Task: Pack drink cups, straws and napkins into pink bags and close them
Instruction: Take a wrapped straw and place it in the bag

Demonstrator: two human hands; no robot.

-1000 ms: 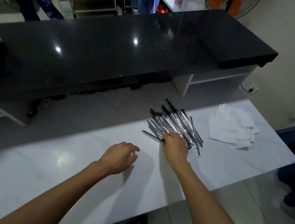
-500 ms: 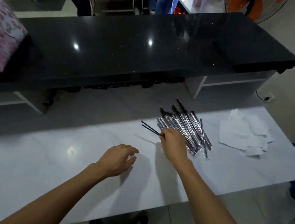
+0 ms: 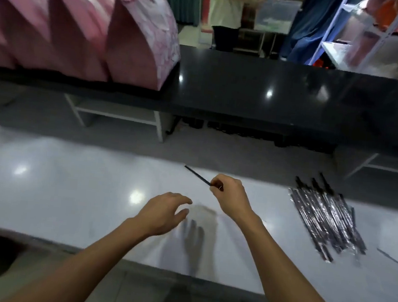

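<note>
Above bare white counter (image 3: 73,202), right hand (image 3: 231,197) pinching seemingly one straw (image 3: 197,176)

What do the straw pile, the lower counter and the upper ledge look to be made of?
Straw pile: dark plastic straws, probably in clear glossy film, judging by the crinkled silvery glints. Lower counter: white polished stone or a look-alike, mirroring ceiling lights; faint veining suggests marble, though blur leaves that open. Upper ledge: black glossy stone-like slab with sharp light reflections.

A heap of wrapped straws (image 3: 327,217) lies near the right end of the white worktop (image 3: 56,198). Pink bags (image 3: 135,37) stand on the left part of the black counter (image 3: 258,91).
</note>
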